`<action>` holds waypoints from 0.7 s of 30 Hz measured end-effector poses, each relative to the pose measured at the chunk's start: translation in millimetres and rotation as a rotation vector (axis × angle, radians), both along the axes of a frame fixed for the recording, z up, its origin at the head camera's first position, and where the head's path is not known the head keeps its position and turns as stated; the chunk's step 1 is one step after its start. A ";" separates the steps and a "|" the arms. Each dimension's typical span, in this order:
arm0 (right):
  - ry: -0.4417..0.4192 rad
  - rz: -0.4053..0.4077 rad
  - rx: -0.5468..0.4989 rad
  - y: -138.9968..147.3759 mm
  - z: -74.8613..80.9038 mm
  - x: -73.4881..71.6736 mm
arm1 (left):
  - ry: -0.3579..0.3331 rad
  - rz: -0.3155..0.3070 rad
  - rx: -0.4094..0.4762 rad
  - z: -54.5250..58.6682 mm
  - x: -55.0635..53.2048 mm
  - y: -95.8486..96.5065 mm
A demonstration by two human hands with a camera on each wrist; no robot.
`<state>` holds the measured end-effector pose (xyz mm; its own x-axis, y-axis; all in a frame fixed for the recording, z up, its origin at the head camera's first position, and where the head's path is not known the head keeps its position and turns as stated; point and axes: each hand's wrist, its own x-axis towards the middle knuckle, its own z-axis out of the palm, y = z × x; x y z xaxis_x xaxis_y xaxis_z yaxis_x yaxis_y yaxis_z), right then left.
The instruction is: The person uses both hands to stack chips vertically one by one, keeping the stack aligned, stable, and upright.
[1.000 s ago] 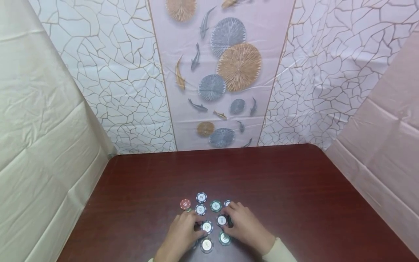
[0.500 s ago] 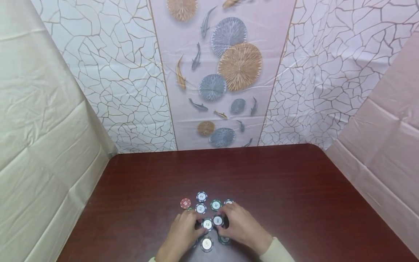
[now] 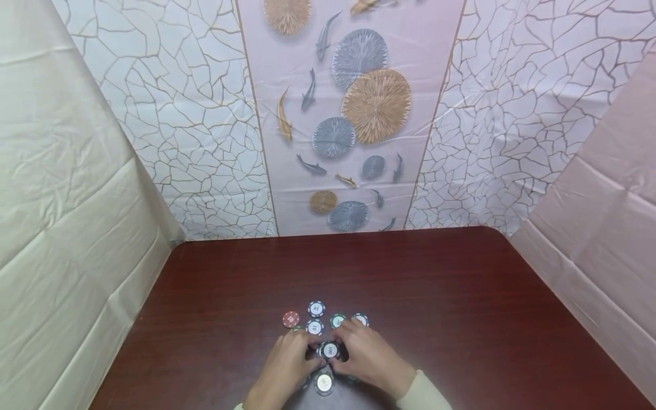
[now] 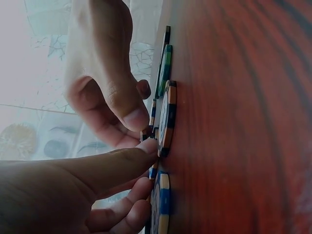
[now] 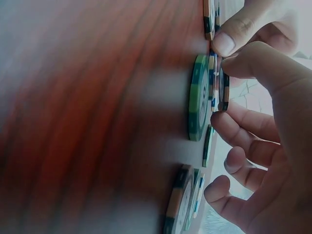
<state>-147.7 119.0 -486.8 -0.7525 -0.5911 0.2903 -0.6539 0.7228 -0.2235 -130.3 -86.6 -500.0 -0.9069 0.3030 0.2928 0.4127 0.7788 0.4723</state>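
My right hand [image 3: 371, 360] pinches a black poker chip [image 3: 330, 350] marked 100 between thumb and fingers. That chip lies over a blue-and-white poker chip [image 5: 212, 80], which my left hand [image 3: 287, 359] holds at its edge. In the right wrist view the black chip [image 5: 224, 90] overlaps the blue one, flat side to flat side; whether they fully touch is hard to tell. The thumbs of both hands are close together at the near side. Just nearer lies a dark chip with a pale centre [image 3: 324, 383]. A green chip [image 5: 197, 97] sits under my right hand.
Beyond the hands lie a red chip [image 3: 290, 319], two blue-and-white chips, the farther one [image 3: 316, 308] and the nearer one [image 3: 315, 327], a green chip [image 3: 337, 321] and another pale-centred chip [image 3: 361, 319]. The dark red table [image 3: 435, 285] ends at patterned cloth walls [image 3: 205, 171].
My right hand has moved left, carrying the black chip from beside the blue-and-white chip to over it. The left hand has stayed nearly still at the blue chip.
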 end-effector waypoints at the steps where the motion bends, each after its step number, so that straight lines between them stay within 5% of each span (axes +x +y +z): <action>1: -0.001 0.004 0.000 -0.4 -0.4 0.0 | -0.003 -0.002 -0.001 0.0 0.0 0.0; 15: 0.005 0.012 0.019 -5.4 -1.4 1.9 | -0.005 -0.026 0.001 1.2 0.2 -0.4; 21: -0.055 0.023 -0.019 -5.0 -0.6 3.2 | -0.009 -0.022 -0.015 2.4 -0.4 -0.2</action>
